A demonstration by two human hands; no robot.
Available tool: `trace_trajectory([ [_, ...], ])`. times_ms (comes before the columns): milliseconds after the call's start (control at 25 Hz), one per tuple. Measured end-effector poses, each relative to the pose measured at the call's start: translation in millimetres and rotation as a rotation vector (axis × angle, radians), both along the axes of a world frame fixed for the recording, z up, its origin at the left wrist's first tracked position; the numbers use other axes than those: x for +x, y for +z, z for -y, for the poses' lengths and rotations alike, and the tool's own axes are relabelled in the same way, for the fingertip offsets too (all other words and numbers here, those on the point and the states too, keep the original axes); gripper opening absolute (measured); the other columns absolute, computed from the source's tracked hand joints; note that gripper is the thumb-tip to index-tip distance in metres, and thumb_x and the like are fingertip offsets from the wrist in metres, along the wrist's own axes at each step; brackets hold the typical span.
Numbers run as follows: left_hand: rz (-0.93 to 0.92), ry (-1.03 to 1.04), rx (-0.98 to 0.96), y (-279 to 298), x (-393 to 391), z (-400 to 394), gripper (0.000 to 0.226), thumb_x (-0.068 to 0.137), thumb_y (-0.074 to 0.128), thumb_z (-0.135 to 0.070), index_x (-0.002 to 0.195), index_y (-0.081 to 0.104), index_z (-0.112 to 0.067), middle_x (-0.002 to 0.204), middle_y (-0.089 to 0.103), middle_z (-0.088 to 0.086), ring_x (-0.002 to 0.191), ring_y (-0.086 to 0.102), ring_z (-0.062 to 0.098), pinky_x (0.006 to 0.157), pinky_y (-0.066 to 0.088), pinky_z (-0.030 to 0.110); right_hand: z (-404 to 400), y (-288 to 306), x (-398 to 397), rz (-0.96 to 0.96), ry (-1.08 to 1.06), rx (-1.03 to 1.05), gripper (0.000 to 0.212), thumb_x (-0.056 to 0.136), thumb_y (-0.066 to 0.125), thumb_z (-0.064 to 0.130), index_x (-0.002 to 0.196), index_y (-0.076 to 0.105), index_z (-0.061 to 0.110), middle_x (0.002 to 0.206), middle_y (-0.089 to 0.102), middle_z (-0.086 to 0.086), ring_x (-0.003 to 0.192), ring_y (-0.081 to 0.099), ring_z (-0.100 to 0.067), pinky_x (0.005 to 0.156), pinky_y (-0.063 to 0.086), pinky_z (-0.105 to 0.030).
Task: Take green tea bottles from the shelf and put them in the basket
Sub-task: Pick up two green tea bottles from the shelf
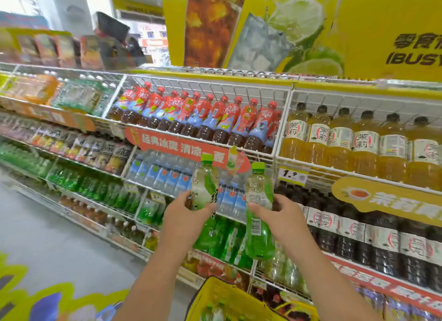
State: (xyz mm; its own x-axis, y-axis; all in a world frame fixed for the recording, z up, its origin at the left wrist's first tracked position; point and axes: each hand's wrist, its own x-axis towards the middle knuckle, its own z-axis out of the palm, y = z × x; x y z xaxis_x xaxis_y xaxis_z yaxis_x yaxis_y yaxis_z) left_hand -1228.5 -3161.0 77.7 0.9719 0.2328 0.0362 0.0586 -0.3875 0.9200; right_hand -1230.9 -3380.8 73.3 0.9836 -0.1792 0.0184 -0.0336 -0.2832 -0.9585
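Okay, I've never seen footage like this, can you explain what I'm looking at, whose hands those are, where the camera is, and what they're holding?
There is no machine here. The single picture comes from a wide-angle camera worn on a person's head, looking forward and down, so the two bare arms reaching in from below are the wearer's own. The scene is a shop aisle with wire shelves full of drinks: red-capped bottles on top, orange-yellow bottles to their right, dark ones lower down. The left hand grips one green tea bottle and the right hand grips another green tea bottle, both upright with green caps. Below, at the bottom edge, is a yellow basket with some bottle tops showing inside.
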Motion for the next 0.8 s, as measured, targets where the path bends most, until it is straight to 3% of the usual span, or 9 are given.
trace_trajectory([
  [120, 0.010, 0.108, 0.002, 8.7, -16.3, -31.0, 0.062, 0.081, 0.081, -0.045, 0.135, 0.058, -0.025, 0.113, 0.063, -0.016, 0.100, 0.059, 0.008, 0.080, 0.048, 0.025, -35.4, 2.4, 6.3, -0.007, 0.105, 0.041, 0.025, 0.081, 0.082, 0.045, 0.100, 0.074, 0.031, 0.091, 0.078, 0.009, 0.083, 0.073, -0.015, 0.071, 0.061, -0.037],
  [240, 0.001, 0.226, 0.016, 9.6, -25.8, -77.0, 0.076, 0.073, 0.081, -0.056, 0.139, 0.057, -0.026, 0.126, 0.064, -0.008, 0.113, 0.060, 0.016, 0.095, 0.052, 0.037, -84.3, 3.2, 15.9, -0.009, 0.199, 0.067, 0.031, 0.081, 0.082, 0.048, 0.107, 0.073, 0.033, 0.096, 0.077, 0.013, 0.085, 0.073, -0.010, 0.065, 0.057, -0.030],
  [360, 0.003, 0.320, 0.019, 4.2, -31.8, -132.8, 0.089, 0.058, 0.076, -0.071, 0.136, 0.060, -0.031, 0.128, 0.066, -0.007, 0.114, 0.063, 0.016, 0.096, 0.055, 0.044, -143.9, 0.9, 27.7, -0.017, 0.257, 0.092, 0.028, 0.082, 0.083, 0.045, 0.105, 0.072, 0.034, 0.092, 0.077, 0.015, 0.081, 0.073, -0.008, 0.067, 0.059, -0.032],
  [520, -0.001, 0.373, -0.016, -2.4, -25.3, -224.6, 0.073, 0.068, 0.083, -0.055, 0.133, 0.062, -0.027, 0.126, 0.066, -0.008, 0.112, 0.063, 0.015, 0.095, 0.054, 0.041, -241.4, -7.8, 48.0, -0.015, 0.265, 0.120, 0.026, 0.079, 0.085, 0.042, 0.100, 0.074, 0.031, 0.087, 0.078, 0.013, 0.082, 0.075, -0.012, 0.075, 0.062, -0.041],
  [640, 0.011, 0.388, -0.027, -6.8, -10.0, -310.0, 0.049, 0.072, 0.085, -0.045, 0.115, 0.065, -0.034, 0.115, 0.069, -0.009, 0.099, 0.066, 0.011, 0.089, 0.055, 0.039, -323.8, -14.0, 65.1, -0.023, 0.288, 0.145, 0.021, 0.080, 0.085, 0.038, 0.096, 0.074, 0.030, 0.085, 0.078, 0.014, 0.078, 0.075, -0.013, 0.074, 0.063, -0.044],
  [800, 0.003, 0.379, 0.001, -7.5, 9.4, -422.4, 0.060, 0.073, 0.085, -0.045, 0.127, 0.063, -0.029, 0.116, 0.068, -0.006, 0.104, 0.066, 0.017, 0.089, 0.055, 0.038, -425.1, -15.7, 86.4, -0.027, 0.279, 0.130, 0.026, 0.078, 0.085, 0.044, 0.097, 0.075, 0.029, 0.086, 0.078, 0.012, 0.078, 0.076, -0.012, 0.074, 0.062, -0.042],
])
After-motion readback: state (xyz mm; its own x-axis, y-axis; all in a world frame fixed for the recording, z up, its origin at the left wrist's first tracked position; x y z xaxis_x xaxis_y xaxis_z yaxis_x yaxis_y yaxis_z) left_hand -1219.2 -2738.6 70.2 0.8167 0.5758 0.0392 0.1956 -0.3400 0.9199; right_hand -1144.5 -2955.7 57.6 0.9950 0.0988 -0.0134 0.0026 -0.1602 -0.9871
